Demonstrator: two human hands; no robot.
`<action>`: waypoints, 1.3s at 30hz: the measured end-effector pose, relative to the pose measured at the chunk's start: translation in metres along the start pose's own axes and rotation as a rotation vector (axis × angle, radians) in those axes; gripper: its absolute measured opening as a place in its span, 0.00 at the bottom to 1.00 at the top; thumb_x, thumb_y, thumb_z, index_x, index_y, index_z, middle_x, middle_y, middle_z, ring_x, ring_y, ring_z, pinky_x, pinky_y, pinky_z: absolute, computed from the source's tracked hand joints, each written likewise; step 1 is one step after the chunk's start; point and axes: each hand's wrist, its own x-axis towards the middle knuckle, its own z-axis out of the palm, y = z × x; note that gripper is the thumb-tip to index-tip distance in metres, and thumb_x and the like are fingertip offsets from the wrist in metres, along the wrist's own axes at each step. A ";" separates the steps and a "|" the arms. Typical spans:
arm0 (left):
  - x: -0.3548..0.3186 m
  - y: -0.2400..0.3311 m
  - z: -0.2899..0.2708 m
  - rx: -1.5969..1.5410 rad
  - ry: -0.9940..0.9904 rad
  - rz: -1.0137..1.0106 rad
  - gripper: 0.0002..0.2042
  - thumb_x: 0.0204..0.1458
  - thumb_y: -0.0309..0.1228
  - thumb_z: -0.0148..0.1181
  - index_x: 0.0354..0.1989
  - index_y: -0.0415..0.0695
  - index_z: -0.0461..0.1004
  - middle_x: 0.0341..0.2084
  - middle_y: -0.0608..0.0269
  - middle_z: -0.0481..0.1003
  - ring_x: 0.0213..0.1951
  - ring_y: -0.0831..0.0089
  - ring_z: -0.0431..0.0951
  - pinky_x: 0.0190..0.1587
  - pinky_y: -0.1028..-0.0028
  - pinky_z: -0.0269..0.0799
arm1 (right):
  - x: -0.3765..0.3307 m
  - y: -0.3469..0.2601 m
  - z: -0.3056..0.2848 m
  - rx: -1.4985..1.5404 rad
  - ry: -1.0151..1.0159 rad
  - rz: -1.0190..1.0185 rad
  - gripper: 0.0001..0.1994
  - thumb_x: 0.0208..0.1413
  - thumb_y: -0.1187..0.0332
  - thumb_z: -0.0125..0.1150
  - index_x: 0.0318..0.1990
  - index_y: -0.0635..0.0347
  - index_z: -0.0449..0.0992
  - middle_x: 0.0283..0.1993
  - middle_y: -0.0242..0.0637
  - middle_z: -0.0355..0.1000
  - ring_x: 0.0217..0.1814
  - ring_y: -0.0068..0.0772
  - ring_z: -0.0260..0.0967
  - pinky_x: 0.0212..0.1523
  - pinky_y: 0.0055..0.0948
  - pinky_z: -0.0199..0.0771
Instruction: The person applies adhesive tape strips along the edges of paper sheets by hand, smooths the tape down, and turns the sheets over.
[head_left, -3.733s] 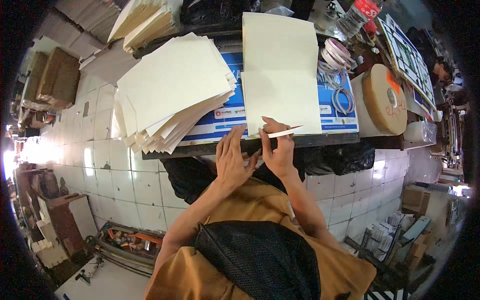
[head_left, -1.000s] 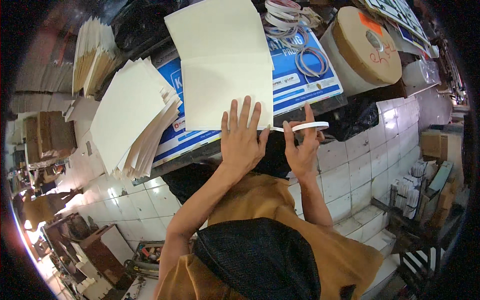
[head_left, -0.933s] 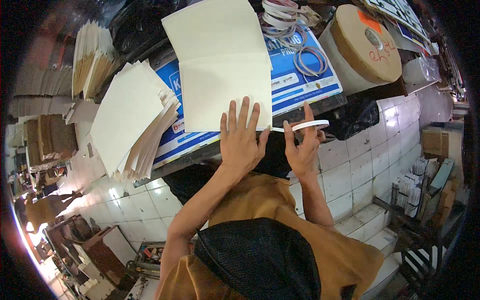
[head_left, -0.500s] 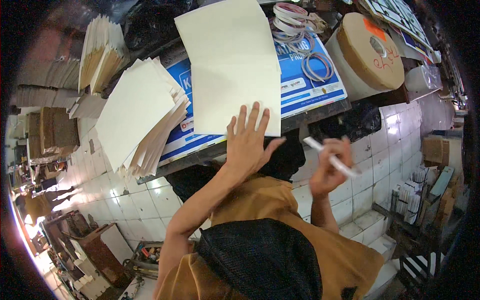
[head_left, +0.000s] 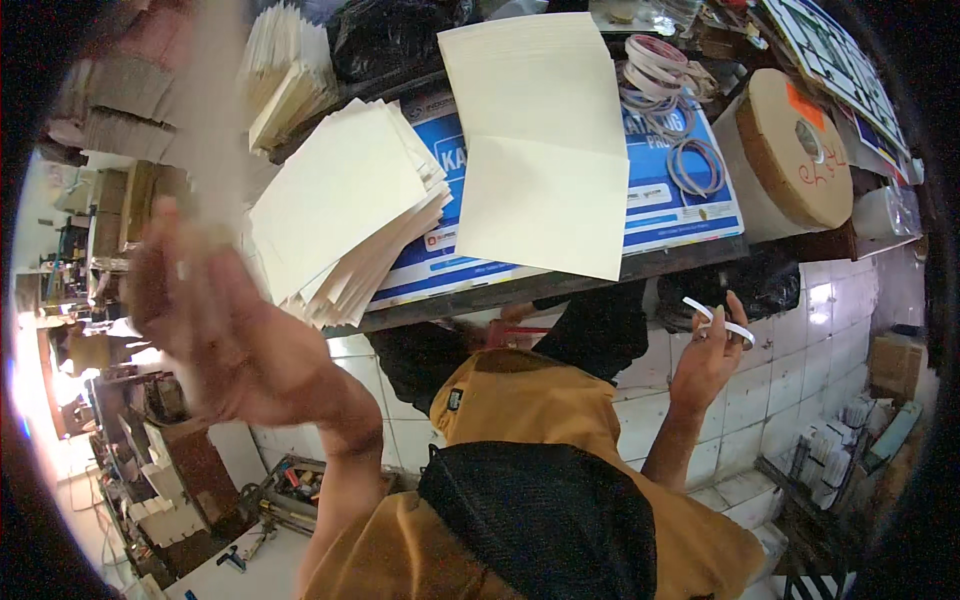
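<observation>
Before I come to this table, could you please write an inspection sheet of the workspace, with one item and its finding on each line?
Surface: dark table, partly covered by a blue printed sheet.
Job's things: cream sheet, a line across it, on the blue sheet; tape ring, white.
Clutter: uneven paper stack at left; coils and big roll at right.
Left hand: raised, blurred; pale blur above it, unidentifiable; grip cannot be told.
Right hand: holds the tape ring in its fingers, beyond the table's front edge.
Cables: none clearly made out.
Surroundings: tiled floor; black bag behind the table.
</observation>
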 end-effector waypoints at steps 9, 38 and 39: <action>-0.070 -0.008 0.025 0.013 -0.690 -0.303 0.12 0.58 0.22 0.62 0.50 0.41 0.82 0.51 0.51 0.79 0.52 0.55 0.80 0.56 0.63 0.74 | 0.007 0.001 0.005 -0.007 -0.152 -0.115 0.14 0.66 0.77 0.58 0.58 0.65 0.74 0.42 0.36 0.75 0.43 0.25 0.70 0.48 0.27 0.70; -0.206 -0.019 0.000 -0.218 -0.828 -0.461 0.34 0.51 0.20 0.61 0.69 0.36 0.58 0.63 0.45 0.68 0.66 0.45 0.67 0.69 0.53 0.60 | -0.062 0.083 0.134 -0.660 -0.907 -0.575 0.20 0.59 0.72 0.68 0.59 0.54 0.75 0.33 0.33 0.80 0.42 0.30 0.79 0.53 0.35 0.67; -0.205 -0.018 -0.001 -0.247 -0.786 -0.459 0.34 0.50 0.19 0.61 0.68 0.36 0.59 0.63 0.43 0.68 0.65 0.44 0.67 0.68 0.53 0.61 | -0.062 0.084 0.135 -0.632 -0.895 -0.590 0.20 0.59 0.72 0.68 0.59 0.53 0.75 0.34 0.33 0.80 0.41 0.31 0.79 0.52 0.35 0.67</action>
